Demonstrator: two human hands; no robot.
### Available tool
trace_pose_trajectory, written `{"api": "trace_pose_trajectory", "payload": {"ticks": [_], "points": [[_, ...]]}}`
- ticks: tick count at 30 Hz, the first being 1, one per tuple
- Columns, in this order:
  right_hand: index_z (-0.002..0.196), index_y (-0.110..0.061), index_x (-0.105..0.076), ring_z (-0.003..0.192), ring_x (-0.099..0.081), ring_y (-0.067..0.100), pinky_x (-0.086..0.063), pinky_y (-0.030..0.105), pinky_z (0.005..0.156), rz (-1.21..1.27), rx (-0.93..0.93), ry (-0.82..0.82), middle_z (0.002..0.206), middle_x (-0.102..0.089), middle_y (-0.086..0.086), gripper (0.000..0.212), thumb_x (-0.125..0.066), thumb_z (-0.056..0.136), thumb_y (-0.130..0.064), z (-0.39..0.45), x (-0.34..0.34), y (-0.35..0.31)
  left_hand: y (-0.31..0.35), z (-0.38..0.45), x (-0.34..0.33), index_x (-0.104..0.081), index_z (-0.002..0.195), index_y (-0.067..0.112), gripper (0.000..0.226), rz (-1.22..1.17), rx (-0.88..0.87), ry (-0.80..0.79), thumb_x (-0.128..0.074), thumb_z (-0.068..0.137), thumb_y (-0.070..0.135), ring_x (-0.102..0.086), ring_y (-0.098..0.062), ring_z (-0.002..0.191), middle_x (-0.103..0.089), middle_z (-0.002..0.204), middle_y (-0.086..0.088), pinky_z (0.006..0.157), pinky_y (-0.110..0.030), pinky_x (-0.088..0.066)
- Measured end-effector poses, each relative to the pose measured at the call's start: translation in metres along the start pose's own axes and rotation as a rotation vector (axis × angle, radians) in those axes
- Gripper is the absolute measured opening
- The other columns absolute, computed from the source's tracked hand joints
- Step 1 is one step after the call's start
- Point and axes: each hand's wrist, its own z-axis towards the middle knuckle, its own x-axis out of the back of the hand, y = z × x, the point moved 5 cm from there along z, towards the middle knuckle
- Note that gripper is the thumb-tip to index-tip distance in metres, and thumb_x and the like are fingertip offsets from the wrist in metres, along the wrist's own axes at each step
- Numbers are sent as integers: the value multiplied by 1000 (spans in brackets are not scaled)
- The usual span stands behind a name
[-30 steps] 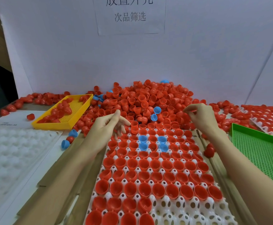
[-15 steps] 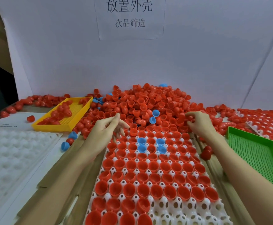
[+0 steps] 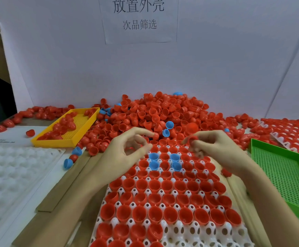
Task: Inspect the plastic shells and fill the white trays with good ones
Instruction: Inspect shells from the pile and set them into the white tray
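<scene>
White board walls back the desk (image 3: pixel 38 198); mid-frame, glossy red shells (image 3: pixel 159 113) heap behind the part-filled white tray (image 3: pixel 195 234). Right hand (image 3: pixel 216 148) pinches one shell (image 3: pixel 192 139); left hand (image 3: pixel 125 148) fingers curl loosely, empty.

I see filled tray (image 3: pixel 164 234) nearest, centre; shell heap (image 3: pixel 163 113) behind it against backdrop. Left of heap, mesh bin (image 3: pixel 56 142) holding shells; nearer left, unfilled tray (image 3: pixel 11 168). Right, second mesh bin (image 3: pixel 287 175), another shell-filled tray (image 3: pixel 294 134) behind it.
</scene>
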Motion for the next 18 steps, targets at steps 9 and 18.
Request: {"api": "trace_pose_trajectory", "payload": {"ticks": [9,18], "points": [[88,-16,-77,60,-64,11,-52,24,59,-103,94,-434,69,-72,1,20,-66,101,-26,-22,-66,-32,22,-11,-28,-76,120,22,24,117,-265,-91,-73,96,18,-68,-20,117,-71,120,7,88,-34,-59],[89,-14,-67,58,-64,21,-56,39,59,-78,255,-68,75,-69,-2,12,-78,92,-16,-16,-59,-35,10,-9,-8,-71,119,37,45,167,-131,128,-88,78,44,-71,-16,94,-68,102,11,77,-23,-60]]}}
